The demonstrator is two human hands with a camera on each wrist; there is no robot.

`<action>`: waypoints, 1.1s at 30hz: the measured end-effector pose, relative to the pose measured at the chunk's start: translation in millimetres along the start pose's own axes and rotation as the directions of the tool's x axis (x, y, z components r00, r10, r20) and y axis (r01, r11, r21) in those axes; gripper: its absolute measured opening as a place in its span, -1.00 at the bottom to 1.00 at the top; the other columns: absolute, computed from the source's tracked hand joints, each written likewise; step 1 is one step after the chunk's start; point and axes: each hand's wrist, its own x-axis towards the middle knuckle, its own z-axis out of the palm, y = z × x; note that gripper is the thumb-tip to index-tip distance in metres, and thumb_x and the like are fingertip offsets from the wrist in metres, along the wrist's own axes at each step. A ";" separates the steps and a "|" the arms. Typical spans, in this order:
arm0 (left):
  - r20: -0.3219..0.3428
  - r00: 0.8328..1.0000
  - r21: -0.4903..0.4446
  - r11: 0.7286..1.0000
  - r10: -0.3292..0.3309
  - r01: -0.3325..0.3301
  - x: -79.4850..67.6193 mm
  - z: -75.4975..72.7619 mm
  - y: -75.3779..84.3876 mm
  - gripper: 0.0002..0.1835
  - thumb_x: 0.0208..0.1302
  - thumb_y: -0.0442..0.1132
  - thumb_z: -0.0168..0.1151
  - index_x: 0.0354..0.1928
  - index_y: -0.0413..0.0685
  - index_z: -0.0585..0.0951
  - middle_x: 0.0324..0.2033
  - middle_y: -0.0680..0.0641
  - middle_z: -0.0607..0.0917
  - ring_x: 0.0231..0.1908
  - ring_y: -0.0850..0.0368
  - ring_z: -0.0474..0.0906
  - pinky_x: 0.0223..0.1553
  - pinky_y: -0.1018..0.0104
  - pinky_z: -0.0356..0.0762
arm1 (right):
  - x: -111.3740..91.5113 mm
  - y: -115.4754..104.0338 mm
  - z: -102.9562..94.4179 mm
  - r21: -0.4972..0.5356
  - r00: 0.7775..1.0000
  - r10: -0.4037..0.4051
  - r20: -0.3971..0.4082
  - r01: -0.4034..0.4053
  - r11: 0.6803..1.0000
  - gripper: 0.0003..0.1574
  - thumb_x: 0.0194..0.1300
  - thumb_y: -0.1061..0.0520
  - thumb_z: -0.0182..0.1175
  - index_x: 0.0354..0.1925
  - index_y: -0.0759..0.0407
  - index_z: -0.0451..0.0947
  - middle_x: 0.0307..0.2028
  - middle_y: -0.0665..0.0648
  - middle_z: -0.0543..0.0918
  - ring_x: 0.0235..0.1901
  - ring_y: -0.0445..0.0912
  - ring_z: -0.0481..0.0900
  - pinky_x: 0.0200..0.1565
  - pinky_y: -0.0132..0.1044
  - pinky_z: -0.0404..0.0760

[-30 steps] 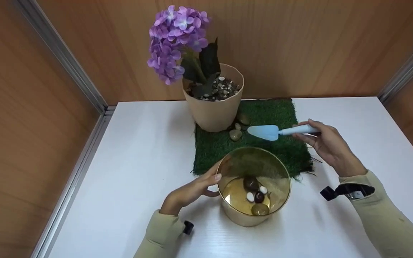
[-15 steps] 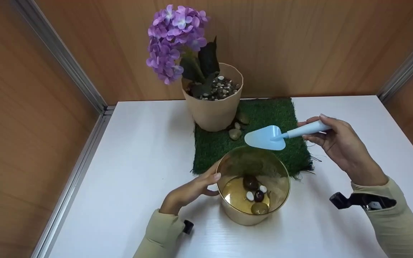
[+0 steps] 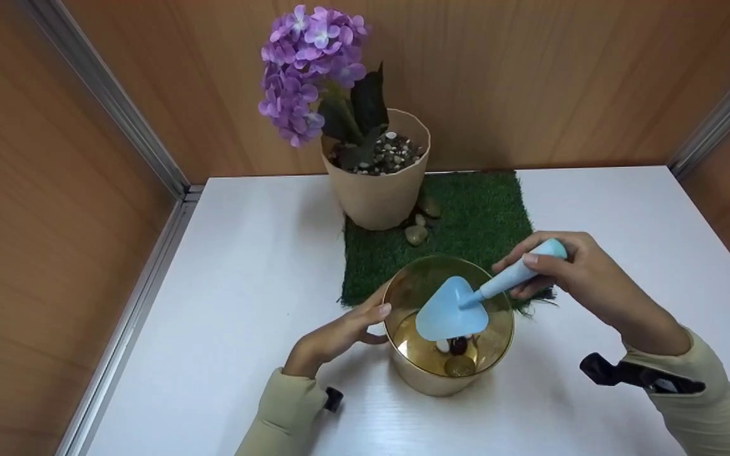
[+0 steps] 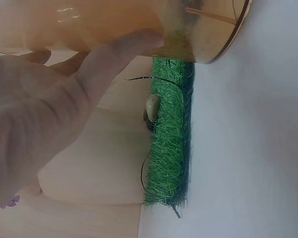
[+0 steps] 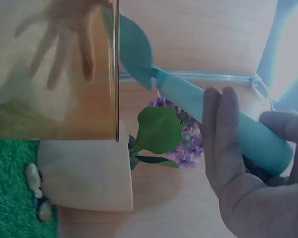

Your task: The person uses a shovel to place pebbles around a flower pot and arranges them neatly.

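Observation:
My right hand [image 3: 568, 272] grips the pale blue handle of a small toy garden trowel [image 3: 450, 311]. Its blade is over the mouth of a see-through amber pot [image 3: 447, 386], tip toward the lower left. Inside the pot lie a brown stone [image 3: 460, 365], a dark stone [image 3: 459, 346] and a white stone [image 3: 443, 346]; the blade hides the others. On the pot's left side rests my left hand [image 3: 339, 332]. Through the pot wall in the right wrist view, the left fingers [image 5: 59, 54] look straight and spread.
A beige flowerpot [image 3: 377, 202] with purple flowers [image 3: 314, 69] and pebbly soil stands behind, on a green turf mat [image 3: 473, 209]. Loose stones [image 3: 416, 235] lie beside it. Wood panels [image 3: 530, 82] enclose the white table [image 3: 244, 272] at the back and sides.
The trowel has come from over the turf mat toward me and down, over the pot's mouth, its handle now tilted up to the right. The left hand and the pot have stayed put.

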 end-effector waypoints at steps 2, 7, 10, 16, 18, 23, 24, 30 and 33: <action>-0.003 1.000 0.002 1.000 -0.001 0.001 -0.1 0.4 0.3 -0.44 0.42 0.10 -0.29 0.38 0.66 -0.14 0.39 0.30 -0.18 0.37 0.10 -0.14 0.04 0.04 0.40 | -0.8 0.1 8.8 -0.127 1.000 0.019 0.002 -0.018 0.992 -0.74 0.38 0.25 0.01 -0.08 0.36 0.54 -0.14 0.31 0.61 -0.37 0.09 0.66 -0.30 -0.10 0.62; -0.005 1.000 0.002 1.000 -0.001 0.001 -0.7 0.9 1.3 -0.44 0.42 0.11 -0.29 0.38 0.68 -0.15 0.38 0.33 -0.18 0.37 0.11 -0.14 0.04 0.03 0.40 | -0.2 7.2 29.9 -0.415 1.000 0.012 0.007 -0.008 0.910 -0.81 0.29 0.16 0.17 -0.14 0.07 0.64 -0.14 0.03 0.65 -0.28 -0.08 0.64 -0.31 -0.24 0.63; -0.006 1.000 0.004 1.000 -0.003 0.003 -1.0 1.1 1.6 -0.44 0.42 0.10 -0.30 0.38 0.67 -0.14 0.39 0.33 -0.17 0.37 0.13 -0.15 0.05 0.02 0.39 | 0.9 13.3 40.9 -0.542 0.999 -0.006 0.037 0.026 0.840 -0.82 0.25 0.17 0.21 -0.16 0.00 0.65 -0.16 -0.07 0.67 -0.29 -0.16 0.58 -0.33 -0.32 0.60; -0.005 1.000 0.022 1.000 0.001 0.000 0.0 1.2 1.1 -0.44 0.42 0.11 -0.29 0.38 0.64 -0.14 0.39 0.31 -0.18 0.37 0.11 -0.14 0.04 0.01 0.40 | 3.0 22.0 52.5 -0.653 0.990 -0.031 0.136 0.113 0.749 -0.78 0.22 0.21 0.20 -0.15 0.01 0.62 -0.17 -0.04 0.66 -0.32 -0.24 0.56 -0.37 -0.39 0.56; -0.002 1.000 0.028 1.000 -0.001 0.001 0.4 1.0 0.8 -0.44 0.42 0.12 -0.28 0.38 0.63 -0.15 0.39 0.30 -0.19 0.37 0.10 -0.15 0.05 0.01 0.40 | 3.4 23.8 54.2 -0.677 0.986 -0.032 0.164 0.136 0.723 -0.78 0.22 0.21 0.20 -0.15 0.01 0.61 -0.19 -0.06 0.65 -0.34 -0.26 0.55 -0.39 -0.40 0.55; -0.005 1.000 0.024 1.000 -0.010 0.010 0.7 0.6 0.2 -0.43 0.41 0.15 -0.27 0.39 0.61 -0.15 0.40 0.25 -0.19 0.37 0.08 -0.14 0.05 0.02 0.41 | 4.1 26.8 59.0 -0.719 0.977 -0.004 0.215 0.161 0.676 -0.76 0.21 0.24 0.14 -0.18 -0.01 0.62 -0.25 -0.15 0.62 -0.43 -0.29 0.49 -0.46 -0.42 0.51; -0.006 1.000 0.023 1.000 -0.011 0.011 0.6 0.5 0.2 -0.43 0.41 0.15 -0.27 0.39 0.61 -0.15 0.40 0.24 -0.19 0.37 0.08 -0.14 0.05 0.02 0.41 | 4.2 27.2 60.1 -0.724 0.975 0.006 0.222 0.161 0.670 -0.75 0.20 0.25 0.13 -0.19 -0.01 0.62 -0.25 -0.17 0.61 -0.43 -0.29 0.49 -0.47 -0.43 0.50; -0.008 1.000 0.022 1.000 -0.016 0.016 0.4 0.8 0.4 -0.43 0.42 0.10 -0.28 0.39 0.60 -0.15 0.40 0.24 -0.18 0.37 0.09 -0.15 0.05 0.02 0.40 | 4.1 28.8 64.1 -0.729 0.967 0.055 0.248 0.149 0.668 -0.75 0.21 0.25 0.11 -0.16 0.05 0.62 -0.25 -0.13 0.60 -0.36 -0.31 0.53 -0.42 -0.46 0.53; -0.010 1.000 0.021 1.000 -0.015 0.016 0.5 0.8 0.2 -0.43 0.42 0.10 -0.28 0.40 0.59 -0.15 0.40 0.23 -0.18 0.37 0.08 -0.14 0.05 0.02 0.40 | 4.6 28.4 63.3 -0.711 0.964 0.075 0.256 0.135 0.690 -0.74 0.21 0.25 0.09 -0.16 0.05 0.62 -0.24 -0.11 0.61 -0.42 -0.31 0.51 -0.48 -0.45 0.52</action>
